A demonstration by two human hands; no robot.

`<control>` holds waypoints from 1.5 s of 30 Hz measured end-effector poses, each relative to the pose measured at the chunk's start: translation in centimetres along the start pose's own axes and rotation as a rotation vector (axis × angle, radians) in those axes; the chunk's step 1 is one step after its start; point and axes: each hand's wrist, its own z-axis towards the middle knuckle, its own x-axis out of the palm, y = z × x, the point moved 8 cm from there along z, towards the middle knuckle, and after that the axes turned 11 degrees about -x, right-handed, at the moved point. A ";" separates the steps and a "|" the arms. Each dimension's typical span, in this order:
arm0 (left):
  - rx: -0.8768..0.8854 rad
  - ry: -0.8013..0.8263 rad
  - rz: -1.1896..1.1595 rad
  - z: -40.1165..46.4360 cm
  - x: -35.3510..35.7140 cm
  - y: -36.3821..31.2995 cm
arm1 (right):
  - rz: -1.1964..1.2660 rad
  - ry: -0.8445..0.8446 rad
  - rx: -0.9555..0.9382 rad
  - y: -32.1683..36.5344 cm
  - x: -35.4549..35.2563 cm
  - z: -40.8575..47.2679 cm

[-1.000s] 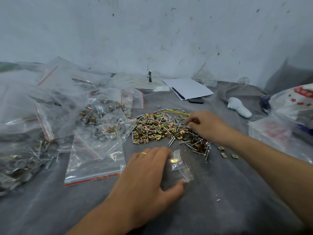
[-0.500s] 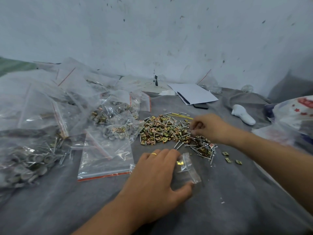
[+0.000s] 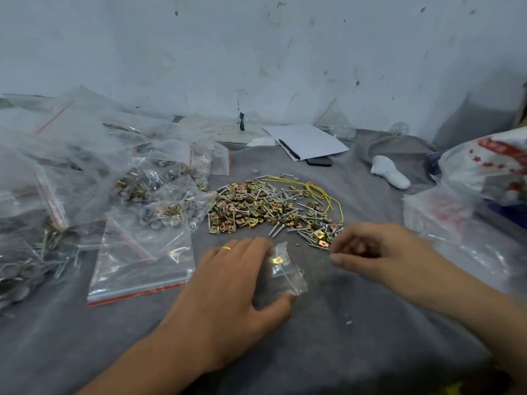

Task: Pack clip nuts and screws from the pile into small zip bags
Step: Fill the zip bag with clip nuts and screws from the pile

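A pile of gold and copper clip nuts and silver screws [image 3: 265,206] lies on the grey cloth [image 3: 356,337] in the middle. Just in front of the pile, my left hand [image 3: 228,292] holds a small clear zip bag [image 3: 285,269] between fingers and thumb. A gold clip nut [image 3: 276,260] shows inside it. My right hand [image 3: 376,252] hovers right of the bag's mouth at the pile's near right edge. Its fingers are curled inward as if round small parts, which the blur hides.
Empty and filled zip bags [image 3: 137,260] crowd the left side, some with washers [image 3: 22,269]. A yellow wire [image 3: 322,192] lies on the pile's far right. Paper with a pen [image 3: 308,139], a phone [image 3: 319,161] and a white object [image 3: 389,172] lie behind. Plastic bags [image 3: 484,166] stand at right.
My right hand has left the pile and come back toward the small bag with its fingers curled. My left hand has kept hold of the bag.
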 end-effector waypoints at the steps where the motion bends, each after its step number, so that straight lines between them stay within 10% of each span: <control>1: -0.004 0.000 0.000 0.0 0.0 0.0 | -0.012 0.047 -0.023 0.5 0.7 0.2; 8: 0.021 -0.016 -0.017 -0.1 -0.3 -0.3 | 0.430 -0.007 -0.094 3.6 2.8 0.0; 14: 0.059 -0.003 -0.086 0.0 -0.5 -0.7 | 0.088 -0.169 -0.264 5.5 4.4 -0.4; 23: 0.074 -0.029 -0.060 -0.2 -0.7 -0.9 | 0.415 -0.249 -0.187 4.4 4.7 -0.1; 34: 0.035 -0.044 -0.029 0.1 -0.5 -0.5 | 0.075 -0.498 -0.027 0.1 -1.4 2.9; 45: 0.028 0.007 -0.015 0.3 0.0 -0.4 | -0.616 -0.101 0.130 -5.7 0.2 15.0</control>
